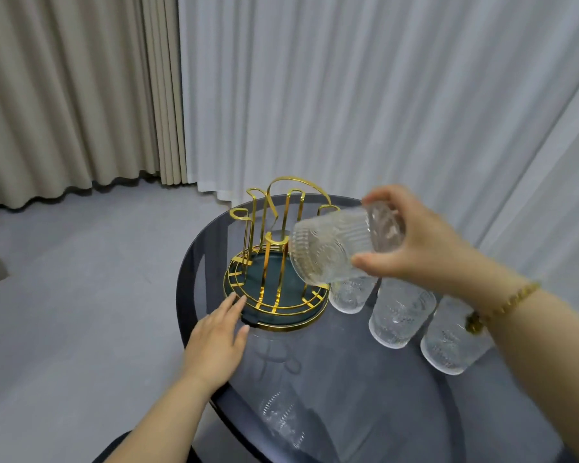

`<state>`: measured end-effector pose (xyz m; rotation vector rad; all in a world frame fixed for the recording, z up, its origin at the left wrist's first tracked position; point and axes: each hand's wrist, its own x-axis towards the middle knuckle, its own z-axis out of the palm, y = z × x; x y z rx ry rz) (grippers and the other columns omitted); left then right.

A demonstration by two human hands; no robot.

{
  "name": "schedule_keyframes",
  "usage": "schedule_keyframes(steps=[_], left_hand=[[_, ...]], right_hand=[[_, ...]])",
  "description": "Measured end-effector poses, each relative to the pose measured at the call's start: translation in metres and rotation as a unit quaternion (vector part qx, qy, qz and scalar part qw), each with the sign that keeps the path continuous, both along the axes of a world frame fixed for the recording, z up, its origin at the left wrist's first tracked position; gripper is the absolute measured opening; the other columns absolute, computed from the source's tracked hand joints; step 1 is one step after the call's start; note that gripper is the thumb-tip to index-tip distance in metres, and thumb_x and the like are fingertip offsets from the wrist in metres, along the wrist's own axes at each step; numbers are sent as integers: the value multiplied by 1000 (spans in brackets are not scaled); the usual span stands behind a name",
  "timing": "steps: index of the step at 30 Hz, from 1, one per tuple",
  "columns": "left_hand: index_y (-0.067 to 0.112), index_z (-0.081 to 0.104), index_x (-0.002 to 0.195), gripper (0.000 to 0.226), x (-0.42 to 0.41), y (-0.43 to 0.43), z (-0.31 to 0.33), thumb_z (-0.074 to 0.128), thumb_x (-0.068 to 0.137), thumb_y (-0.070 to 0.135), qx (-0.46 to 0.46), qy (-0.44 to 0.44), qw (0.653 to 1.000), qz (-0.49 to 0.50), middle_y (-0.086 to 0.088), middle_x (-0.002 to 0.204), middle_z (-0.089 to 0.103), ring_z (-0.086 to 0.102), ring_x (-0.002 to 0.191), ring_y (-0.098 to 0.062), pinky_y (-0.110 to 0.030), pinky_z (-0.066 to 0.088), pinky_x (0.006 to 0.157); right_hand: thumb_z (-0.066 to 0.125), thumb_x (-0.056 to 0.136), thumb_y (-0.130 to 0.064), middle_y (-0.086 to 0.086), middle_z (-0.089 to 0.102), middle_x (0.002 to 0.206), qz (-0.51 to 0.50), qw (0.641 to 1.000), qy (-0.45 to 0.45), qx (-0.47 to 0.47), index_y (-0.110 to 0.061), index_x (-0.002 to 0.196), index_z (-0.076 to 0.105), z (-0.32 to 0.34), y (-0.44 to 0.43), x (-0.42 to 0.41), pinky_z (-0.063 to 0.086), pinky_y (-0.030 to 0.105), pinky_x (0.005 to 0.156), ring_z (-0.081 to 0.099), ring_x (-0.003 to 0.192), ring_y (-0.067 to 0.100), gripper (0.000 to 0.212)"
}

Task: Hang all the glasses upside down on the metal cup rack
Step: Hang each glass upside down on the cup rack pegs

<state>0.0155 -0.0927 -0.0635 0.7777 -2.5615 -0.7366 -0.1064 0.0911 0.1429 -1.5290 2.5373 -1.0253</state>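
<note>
A gold wire cup rack (274, 228) with a dark green round base stands at the back left of a round dark glass table (348, 379). My right hand (411, 238) grips a ribbed clear glass (335, 248) by its bottom, tilted on its side with the mouth toward the rack's prongs. My left hand (218, 335) lies flat on the table, fingertips touching the rack's base rim. Three more ribbed glasses stand to the right of the rack: one (350, 294) close to the base, one (400, 315) in the middle, one (448, 339) partly behind my right wrist.
The table's left edge runs close by my left hand, with grey floor (81, 312) beyond. Beige and white curtains (315, 95) hang behind the table. A glass's reflection (281, 419) shows in the tabletop near the front.
</note>
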Motion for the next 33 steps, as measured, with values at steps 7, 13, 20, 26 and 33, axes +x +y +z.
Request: schedule_keyframes(steps=[7,13,20,26,33], left_hand=[[18,27,137,46,1,-1,-1,41,94,21,23,20,999,27,-2,146,37,32,134,-17,-32,23,112],[19,25,138,47,1,-3,-2,40,93,19,32,32,998,36,-1,145,38,34,133,-17,-32,25,111],[20,22,138,50,1,-4,-4,42,93,18,36,38,998,39,-3,143,42,36,131,-18,-32,25,111],[22,25,137,47,1,-3,-5,41,93,19,28,35,998,41,-1,143,42,36,131,-17,-32,25,111],[21,27,136,46,1,-3,-4,42,93,19,25,34,998,36,-2,144,39,34,133,-17,-33,23,112]], right_hand=[[71,64,-22,-6,45,109,57,989,78,116,-26,123,40,23,-74,2,38,22,76,47,97,13,67],[69,68,-20,6,44,133,82,970,71,217,-21,132,31,2,-104,3,43,34,94,46,117,23,75],[70,67,-24,11,40,136,63,963,57,257,-15,132,24,-19,-117,-1,38,32,84,40,112,27,80],[69,68,-24,10,35,141,57,958,57,275,-17,135,24,-30,-120,-3,38,44,101,28,129,31,81],[65,72,-25,11,30,145,61,955,53,285,-17,138,18,-33,-122,-3,35,47,105,27,132,32,82]])
